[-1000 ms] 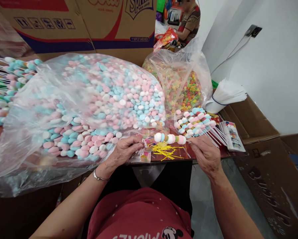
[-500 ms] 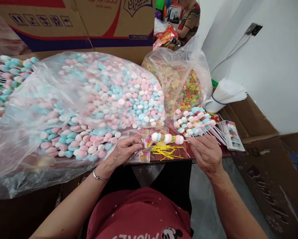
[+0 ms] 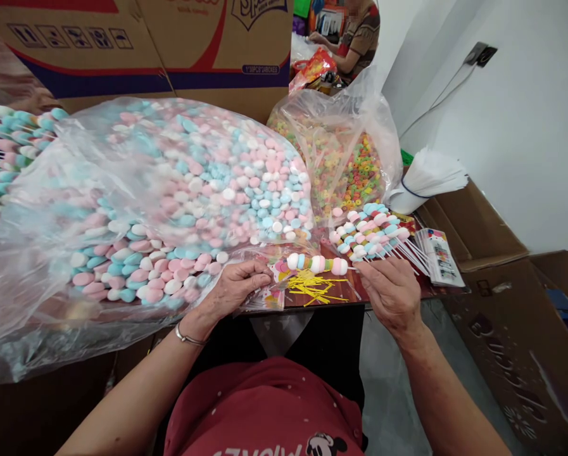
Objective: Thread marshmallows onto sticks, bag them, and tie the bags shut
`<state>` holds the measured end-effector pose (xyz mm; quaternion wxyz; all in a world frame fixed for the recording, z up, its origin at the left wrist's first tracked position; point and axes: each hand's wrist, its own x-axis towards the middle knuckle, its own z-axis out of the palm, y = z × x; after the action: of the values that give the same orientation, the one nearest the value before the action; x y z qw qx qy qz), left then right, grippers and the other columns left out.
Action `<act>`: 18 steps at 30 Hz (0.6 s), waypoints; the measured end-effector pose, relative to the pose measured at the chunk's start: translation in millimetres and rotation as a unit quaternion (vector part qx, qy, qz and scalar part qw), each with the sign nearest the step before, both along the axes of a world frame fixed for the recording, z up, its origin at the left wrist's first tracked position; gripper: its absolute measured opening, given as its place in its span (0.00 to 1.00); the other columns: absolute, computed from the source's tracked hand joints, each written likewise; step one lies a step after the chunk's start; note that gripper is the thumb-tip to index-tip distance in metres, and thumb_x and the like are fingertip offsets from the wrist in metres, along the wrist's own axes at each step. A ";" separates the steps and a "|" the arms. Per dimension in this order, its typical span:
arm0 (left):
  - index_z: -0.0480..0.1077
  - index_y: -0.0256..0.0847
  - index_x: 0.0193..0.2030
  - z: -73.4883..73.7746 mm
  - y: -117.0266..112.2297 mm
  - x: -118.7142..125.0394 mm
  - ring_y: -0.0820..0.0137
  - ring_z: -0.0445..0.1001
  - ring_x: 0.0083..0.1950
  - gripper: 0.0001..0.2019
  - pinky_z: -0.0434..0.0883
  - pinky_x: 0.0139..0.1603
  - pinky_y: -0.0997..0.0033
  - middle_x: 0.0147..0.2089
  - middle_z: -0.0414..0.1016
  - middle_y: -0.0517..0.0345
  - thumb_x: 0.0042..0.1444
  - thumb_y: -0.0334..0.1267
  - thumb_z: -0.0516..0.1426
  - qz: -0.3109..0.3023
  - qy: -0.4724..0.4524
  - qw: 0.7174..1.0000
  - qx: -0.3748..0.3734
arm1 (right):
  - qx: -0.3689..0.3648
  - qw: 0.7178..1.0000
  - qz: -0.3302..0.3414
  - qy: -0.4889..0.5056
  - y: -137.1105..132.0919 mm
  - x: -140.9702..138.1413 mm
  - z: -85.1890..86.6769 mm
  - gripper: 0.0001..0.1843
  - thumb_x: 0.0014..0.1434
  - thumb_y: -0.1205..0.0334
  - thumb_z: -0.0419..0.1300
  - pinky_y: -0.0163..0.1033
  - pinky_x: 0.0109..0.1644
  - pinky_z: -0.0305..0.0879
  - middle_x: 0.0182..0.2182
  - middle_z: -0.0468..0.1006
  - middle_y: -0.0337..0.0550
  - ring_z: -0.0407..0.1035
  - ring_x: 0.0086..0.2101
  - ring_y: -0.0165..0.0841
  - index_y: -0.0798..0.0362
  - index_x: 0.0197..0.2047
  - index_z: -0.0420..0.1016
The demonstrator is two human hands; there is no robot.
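My right hand [image 3: 394,292] pinches the white stick of a marshmallow skewer [image 3: 318,263], held level above the table's front edge. White, blue and pink marshmallows alternate on it with greenish-yellow ring candies. My left hand [image 3: 239,285] has thumb and fingers closed on the edge of a clear printed plastic bag [image 3: 278,272], beside the skewer's left tip. Whether the tip is inside the bag I cannot tell. Just below the skewer lies a loose pile of yellow twist ties [image 3: 312,288]. Finished-looking marshmallow skewers [image 3: 372,231] are stacked behind my right hand.
A large clear bag of marshmallows [image 3: 193,183] covers the left, with a bag of ring candies [image 3: 354,168] beside it. A cup of white sticks [image 3: 407,196] and a packet stack [image 3: 439,258] stand right. Cardboard boxes [image 3: 506,342] flank the table; another person [image 3: 359,38] sits behind.
Both hands and the skewer keep nearly the same position. The view has shifted very slightly, and the person at the back has moved a hand.
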<state>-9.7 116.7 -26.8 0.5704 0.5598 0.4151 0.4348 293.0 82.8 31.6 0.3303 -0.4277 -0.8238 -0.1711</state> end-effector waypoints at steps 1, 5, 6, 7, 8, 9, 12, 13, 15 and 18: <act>0.77 0.37 0.27 0.3 0.0 0.4 0.78 0.61 0.22 0.09 0.58 0.22 0.78 0.23 0.71 0.60 0.48 0.41 0.64 0.002 -0.005 1.000 -0.003 | 0.008 1.000 -0.002 -0.008 -0.6 -1.0 0.1 0.14 0.62 0.70 0.56 0.43 0.36 0.57 0.31 0.79 0.42 0.66 0.31 0.34 0.48 0.49 0.76; 0.77 0.37 0.27 4.6 0.4 2.1 0.77 0.62 0.22 0.08 0.58 0.21 0.78 0.24 0.73 0.59 0.49 0.41 0.63 -0.001 -0.001 1.000 -0.015 | 0.018 0.999 -0.009 -0.041 -3.8 -1.1 2.7 0.14 0.63 0.69 0.56 0.43 0.36 0.54 0.31 0.79 0.40 0.65 0.30 0.33 0.45 0.49 0.75; 0.77 0.37 0.27 6.2 0.8 2.1 0.77 0.62 0.22 0.08 0.58 0.21 0.78 0.24 0.73 0.59 0.49 0.41 0.63 -0.005 0.011 1.000 -0.020 | 0.013 0.999 -0.008 -0.047 -4.7 0.0 4.1 0.14 0.64 0.68 0.56 0.43 0.37 0.55 0.32 0.80 0.39 0.65 0.31 0.33 0.43 0.49 0.75; 0.76 0.37 0.27 7.9 1.6 1.8 0.77 0.63 0.22 0.09 0.58 0.21 0.78 0.24 0.73 0.59 0.50 0.41 0.62 -0.011 0.027 0.999 -0.026 | 0.008 0.999 -0.001 -0.053 -5.3 1.5 5.7 0.15 0.64 0.68 0.56 0.43 0.39 0.55 0.33 0.80 0.38 0.66 0.31 0.32 0.42 0.50 0.75; 0.76 0.37 0.27 9.5 2.6 1.2 0.77 0.63 0.22 0.09 0.59 0.21 0.78 0.24 0.73 0.59 0.50 0.41 0.62 -0.019 0.043 0.998 -0.030 | 0.002 0.998 0.010 -0.056 -5.7 3.0 7.6 0.15 0.64 0.67 0.56 0.43 0.40 0.56 0.33 0.80 0.37 0.66 0.32 0.32 0.41 0.50 0.75; 0.76 0.37 0.27 10.9 3.8 0.4 0.77 0.64 0.22 0.09 0.60 0.22 0.78 0.24 0.73 0.59 0.50 0.41 0.62 -0.028 0.059 0.997 -0.029 | -0.005 0.998 0.024 -0.058 -5.7 4.3 9.6 0.15 0.65 0.67 0.56 0.42 0.41 0.56 0.34 0.80 0.36 0.67 0.32 0.31 0.40 0.51 0.74; 0.77 0.37 0.28 14.7 8.1 -1.9 0.75 0.67 0.24 0.09 0.64 0.24 0.77 0.25 0.75 0.58 0.51 0.40 0.62 -0.077 0.095 0.992 0.001 | -0.039 0.995 0.063 -0.062 -3.2 5.1 14.9 0.13 0.65 0.66 0.56 0.42 0.40 0.56 0.33 0.80 0.35 0.66 0.32 0.30 0.40 0.49 0.74; 0.77 0.37 0.28 15.9 9.3 -2.3 0.75 0.68 0.25 0.08 0.65 0.25 0.77 0.25 0.76 0.58 0.51 0.40 0.62 -0.098 0.102 0.990 0.013 | -0.052 0.994 0.068 -0.065 -1.6 3.9 15.8 0.12 0.65 0.65 0.56 0.42 0.39 0.55 0.31 0.79 0.36 0.65 0.31 0.30 0.41 0.48 0.75; 0.77 0.37 0.29 18.2 11.3 -2.4 0.74 0.69 0.25 0.08 0.66 0.25 0.77 0.25 0.76 0.58 0.51 0.40 0.62 -0.130 0.111 0.985 0.025 | -0.079 0.992 0.066 -0.074 2.0 -0.1 15.7 0.09 0.66 0.64 0.55 0.41 0.36 0.54 0.26 0.76 0.38 0.64 0.29 0.31 0.45 0.44 0.77; 0.77 0.37 0.30 21.5 13.8 -2.1 0.74 0.69 0.26 0.08 0.66 0.26 0.78 0.26 0.75 0.59 0.51 0.40 0.62 -0.147 0.116 0.982 0.027 | -0.125 0.987 0.062 -0.081 6.6 -6.8 12.1 0.12 0.66 0.65 0.52 0.39 0.35 0.55 0.24 0.74 0.40 0.65 0.29 0.32 0.51 0.38 0.77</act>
<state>-11.7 130.5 -5.3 0.5607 0.6768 0.3796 0.2888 286.1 89.4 43.7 0.2166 -0.3987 -0.8875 -0.0803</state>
